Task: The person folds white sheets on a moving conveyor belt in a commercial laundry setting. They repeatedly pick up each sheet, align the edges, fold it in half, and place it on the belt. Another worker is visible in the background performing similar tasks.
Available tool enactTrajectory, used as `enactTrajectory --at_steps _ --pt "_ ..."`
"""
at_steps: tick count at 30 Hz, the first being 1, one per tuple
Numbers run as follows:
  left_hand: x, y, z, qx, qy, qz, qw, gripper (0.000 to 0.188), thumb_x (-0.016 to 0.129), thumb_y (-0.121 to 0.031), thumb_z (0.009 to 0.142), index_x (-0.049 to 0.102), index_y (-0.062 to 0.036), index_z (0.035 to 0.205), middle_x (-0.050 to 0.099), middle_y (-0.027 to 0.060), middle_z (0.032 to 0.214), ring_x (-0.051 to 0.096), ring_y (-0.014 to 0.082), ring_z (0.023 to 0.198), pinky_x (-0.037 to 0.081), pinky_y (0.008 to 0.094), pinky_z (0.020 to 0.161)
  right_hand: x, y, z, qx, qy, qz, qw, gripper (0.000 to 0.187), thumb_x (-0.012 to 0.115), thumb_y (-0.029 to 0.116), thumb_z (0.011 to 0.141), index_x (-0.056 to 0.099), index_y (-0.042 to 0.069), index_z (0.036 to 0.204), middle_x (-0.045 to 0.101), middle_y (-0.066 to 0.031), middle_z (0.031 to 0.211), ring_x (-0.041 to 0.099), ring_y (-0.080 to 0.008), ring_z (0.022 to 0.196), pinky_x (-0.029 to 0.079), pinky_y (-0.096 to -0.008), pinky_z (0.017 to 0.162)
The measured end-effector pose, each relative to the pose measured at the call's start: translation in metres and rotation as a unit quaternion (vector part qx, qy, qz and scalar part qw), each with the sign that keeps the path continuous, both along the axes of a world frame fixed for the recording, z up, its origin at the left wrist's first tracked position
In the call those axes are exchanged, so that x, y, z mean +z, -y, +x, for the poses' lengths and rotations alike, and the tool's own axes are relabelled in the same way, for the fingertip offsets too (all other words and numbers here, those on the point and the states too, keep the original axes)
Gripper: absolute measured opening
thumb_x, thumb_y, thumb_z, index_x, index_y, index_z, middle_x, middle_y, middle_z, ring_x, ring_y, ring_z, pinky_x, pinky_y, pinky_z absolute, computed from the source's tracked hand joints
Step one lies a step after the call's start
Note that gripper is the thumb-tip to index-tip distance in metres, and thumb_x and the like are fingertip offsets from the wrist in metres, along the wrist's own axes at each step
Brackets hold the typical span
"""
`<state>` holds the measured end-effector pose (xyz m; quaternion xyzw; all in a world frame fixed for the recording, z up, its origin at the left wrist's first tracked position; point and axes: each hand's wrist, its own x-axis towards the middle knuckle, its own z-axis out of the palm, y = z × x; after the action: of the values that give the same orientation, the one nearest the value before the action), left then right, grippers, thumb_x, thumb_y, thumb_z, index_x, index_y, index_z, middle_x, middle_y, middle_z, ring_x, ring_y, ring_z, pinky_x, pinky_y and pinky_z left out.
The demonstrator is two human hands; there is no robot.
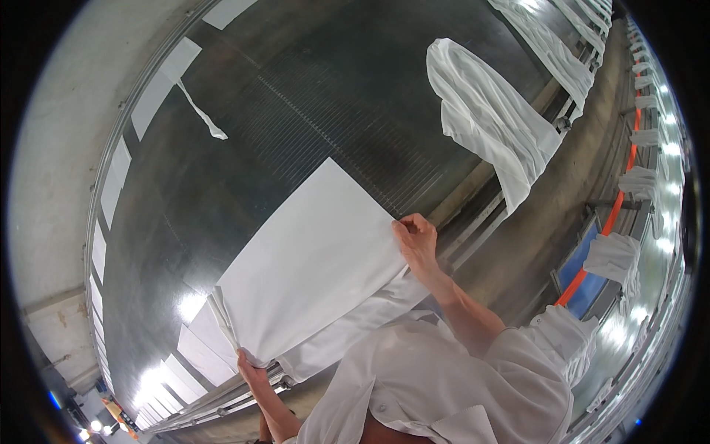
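Note:
A smooth white fabric piece lies over the dark tabletop, its far part flat and pointed at the far corner. At its right edge, my right hand is closed, thumb and fingers pinching the border. My left hand grips the near left corner, fingers closed where the fabric bunches a little. Below this piece, a looser fold of white cloth hangs at the table's near edge, between my hands and my white shirt. A narrow rolled edge runs up from my left hand along the fabric's left side.
A crumpled white cloth drapes over the table's right edge, with more cloths beyond. White panels line the far left edge, one trailing a narrow strip. A metal rail borders the table. Across the aisle, cloths hang beside an orange band.

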<state>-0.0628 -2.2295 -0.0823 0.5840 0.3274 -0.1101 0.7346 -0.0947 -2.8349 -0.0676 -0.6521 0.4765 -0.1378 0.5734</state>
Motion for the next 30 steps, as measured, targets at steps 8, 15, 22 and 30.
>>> enactTrajectory --at_steps 8,15,22,30 --pt "0.004 0.012 0.001 0.028 -0.018 0.017 0.999 0.046 0.058 -0.029 0.104 0.053 0.0023 0.137 0.063 0.0147 0.134 0.062 0.0313 0.123 0.054 0.0484 0.103 0.008 0.000 0.004 -0.012 -0.028 0.037 0.999 0.020 0.072 0.017 0.088 0.070 -0.003 0.089 0.071 -0.0104 0.073 0.063 -0.0143 0.064 0.051 -0.0314 0.061" --pt "-0.003 0.006 0.001 -0.007 -0.005 0.097 0.995 0.046 0.064 -0.028 0.101 0.053 0.0033 0.133 0.065 0.0140 0.124 0.063 0.0322 0.115 0.054 0.0464 0.099 0.011 0.001 0.004 -0.009 -0.036 0.056 0.998 0.020 0.071 0.017 0.087 0.068 -0.003 0.086 0.071 -0.0105 0.073 0.064 -0.0144 0.064 0.051 -0.0317 0.061" --pt "0.033 0.068 0.013 -0.055 -0.045 0.698 0.713 0.064 0.069 -0.033 0.097 0.045 0.0094 0.138 0.052 0.0262 0.135 0.055 0.0395 0.125 0.049 0.0460 0.104 0.013 0.000 0.007 -0.015 -0.046 0.016 0.999 0.021 0.073 0.018 0.086 0.068 -0.002 0.086 0.069 -0.0080 0.072 0.062 -0.0126 0.066 0.050 -0.0307 0.063" --pt "0.058 0.294 0.073 -0.401 0.305 0.586 0.635 0.073 0.057 -0.019 0.103 0.019 0.0016 0.161 0.021 0.0232 0.168 0.011 0.0397 0.158 0.012 0.0531 0.126 0.014 -0.001 0.007 -0.019 -0.037 0.028 0.999 0.023 0.074 0.021 0.085 0.068 -0.002 0.087 0.070 -0.0079 0.072 0.063 -0.0139 0.066 0.051 -0.0316 0.063"
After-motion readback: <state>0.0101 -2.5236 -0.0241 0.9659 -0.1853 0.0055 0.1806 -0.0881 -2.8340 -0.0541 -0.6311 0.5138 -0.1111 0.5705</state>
